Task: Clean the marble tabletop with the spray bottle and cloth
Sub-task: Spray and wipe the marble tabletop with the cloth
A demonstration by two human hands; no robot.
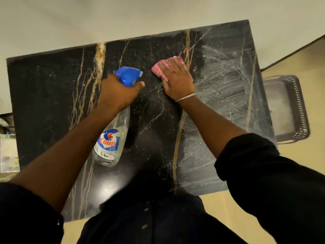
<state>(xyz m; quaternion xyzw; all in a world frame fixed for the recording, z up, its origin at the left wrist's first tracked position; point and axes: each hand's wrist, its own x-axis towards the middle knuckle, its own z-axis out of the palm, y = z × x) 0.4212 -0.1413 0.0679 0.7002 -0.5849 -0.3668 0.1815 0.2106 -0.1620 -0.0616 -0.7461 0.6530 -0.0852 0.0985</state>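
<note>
A person leans over a black marble surface (44, 94) with gold and white veins. To the left of the left fingers the stone looks dark and dry.

The left hand (117, 92) grips the neck of the spray bottle (112, 138). Its fingers are curled around the neck, just under the blue trigger head (129, 75), and the thumb points to the right. The clear body of the bottle, with a blue and red label, hangs slanted from these fingers toward the person. I cannot tell if its base touches the stone.

Just to the right of the thumb there is a narrow gap, and then comes the right hand (177, 81). This hand lies flat, palm down, with the fingers (168, 66) straight and a little spread. They press on a folded pink cloth (159, 69). The cloth shows beyond the fingertips and on their left side, and it lies on the stone near the far edge. A thin bracelet (185, 97) goes around the right wrist.

To the right of the right fingers the stone carries pale wet smears (223, 81) in streaks. Past the right edge of the surface a dark chair (288, 110) stands on the light floor.
</note>
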